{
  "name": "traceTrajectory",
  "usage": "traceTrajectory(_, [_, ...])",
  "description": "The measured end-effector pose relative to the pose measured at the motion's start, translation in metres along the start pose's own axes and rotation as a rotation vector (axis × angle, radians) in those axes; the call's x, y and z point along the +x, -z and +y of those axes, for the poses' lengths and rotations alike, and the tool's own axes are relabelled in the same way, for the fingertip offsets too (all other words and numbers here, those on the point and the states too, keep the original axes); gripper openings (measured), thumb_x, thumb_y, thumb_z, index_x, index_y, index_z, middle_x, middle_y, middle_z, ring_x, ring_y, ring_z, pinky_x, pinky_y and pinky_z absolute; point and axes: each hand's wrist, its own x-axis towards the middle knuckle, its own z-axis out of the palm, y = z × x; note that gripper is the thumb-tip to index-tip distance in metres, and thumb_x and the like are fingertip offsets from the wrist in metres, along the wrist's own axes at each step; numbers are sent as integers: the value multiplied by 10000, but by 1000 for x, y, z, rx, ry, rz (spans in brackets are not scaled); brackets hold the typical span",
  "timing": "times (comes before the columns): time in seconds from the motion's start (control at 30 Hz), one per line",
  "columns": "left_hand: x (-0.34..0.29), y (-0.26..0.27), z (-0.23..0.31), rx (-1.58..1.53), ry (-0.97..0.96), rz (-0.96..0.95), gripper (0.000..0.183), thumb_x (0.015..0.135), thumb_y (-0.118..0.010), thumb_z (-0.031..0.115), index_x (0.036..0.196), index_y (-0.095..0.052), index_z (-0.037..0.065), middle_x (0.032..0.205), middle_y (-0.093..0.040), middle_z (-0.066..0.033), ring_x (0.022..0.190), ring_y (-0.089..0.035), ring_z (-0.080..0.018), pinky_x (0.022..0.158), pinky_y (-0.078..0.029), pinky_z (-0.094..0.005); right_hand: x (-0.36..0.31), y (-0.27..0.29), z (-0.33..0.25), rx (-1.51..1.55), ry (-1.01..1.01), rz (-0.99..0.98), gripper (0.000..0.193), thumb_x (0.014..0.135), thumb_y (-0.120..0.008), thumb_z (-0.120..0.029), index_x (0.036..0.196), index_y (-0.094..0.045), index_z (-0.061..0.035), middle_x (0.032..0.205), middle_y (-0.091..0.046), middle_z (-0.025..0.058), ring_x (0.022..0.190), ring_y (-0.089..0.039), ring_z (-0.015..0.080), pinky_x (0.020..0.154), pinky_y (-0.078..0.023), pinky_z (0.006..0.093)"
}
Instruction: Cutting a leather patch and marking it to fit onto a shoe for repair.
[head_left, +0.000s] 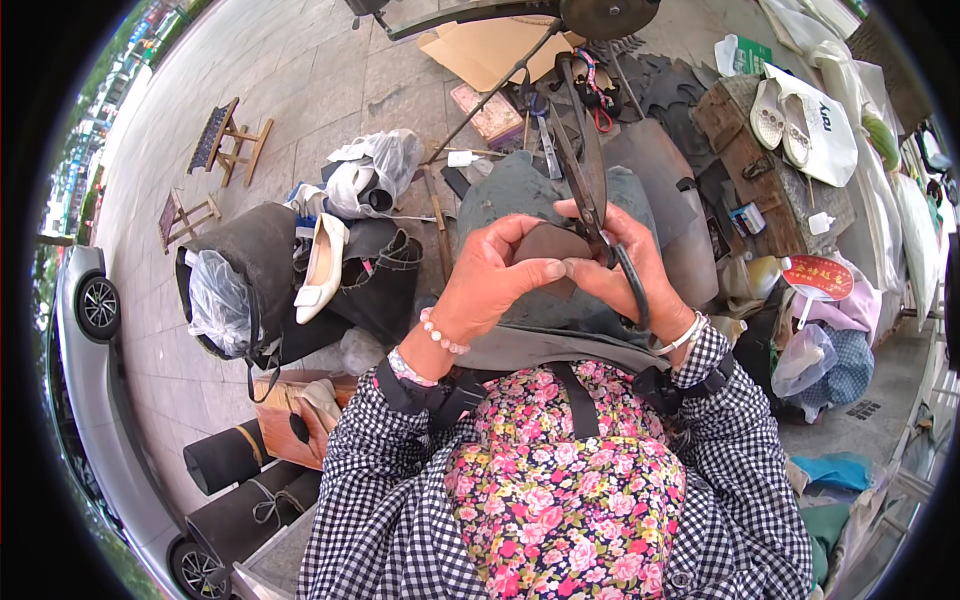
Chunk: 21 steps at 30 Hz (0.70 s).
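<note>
Over my lap, my left hand (502, 268) pinches a small rounded brown flat piece (551, 243), which looks like leather or rubber. My right hand (642, 262) holds a large pair of scissors (594, 178), its dark handle looped round the fingers and its blades pointing away from me. Both thumbs meet at the near edge of the brown piece, so my right hand touches it too. The blades lie beyond and right of the piece, slightly apart. A grey-green cloth (500, 200) covers my knees under both hands.
Left, a cream flat shoe (322, 268) rests on dark bags beside a black bucket-like bag (240, 262). A wooden box (757, 150) with a pair of pale shoes stands right. Ahead are a cardboard sheet (485, 52) and a machine wheel (608, 14). Small folding stools (232, 142) stand far left.
</note>
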Motion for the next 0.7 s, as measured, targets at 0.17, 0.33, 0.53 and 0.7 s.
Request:
traceTrajectory(0.17, [-1, 18, -9, -390, 23, 27, 217, 827, -599, 43, 1038, -558, 77, 945, -644, -53, 856, -621, -155, 738, -508, -301, -8, 8, -4, 75, -170, -36, 480, 777, -681, -161, 1192, -486, -18, 835, -554, 13, 738, -531, 85, 654, -451, 231])
traceTrajectory(0.33, [-3, 26, -9, -430, -13, 54, 197, 841, -568, 35, 1029, -563, 96, 968, -637, -51, 871, -622, -162, 757, -515, -327, -19, 14, -1, 170, -336, -221, 561, 820, -630, -379, 1218, -466, -19, 767, -551, 16, 620, -522, 84, 541, -430, 223])
traceTrajectory(0.53, [-2, 24, -4, -379, -45, 73, 235, 825, -571, 2, 1056, -563, 50, 970, -631, -44, 877, -610, -134, 755, -513, -291, -17, 6, -5, 117, -339, -259, 629, 820, -608, -462, 1211, -471, 12, 798, -488, -13, 704, -465, 74, 628, -403, 208])
traceTrajectory(0.7, [-6, 27, -4, -363, -45, 72, 256, 814, -567, -22, 1066, -561, 26, 987, -631, -55, 893, -607, -135, 792, -502, -280, -14, 3, -1, -146, -200, -271, 610, 819, -603, -479, 1171, -499, 8, 787, -485, 23, 730, -448, 112, 670, -399, 257])
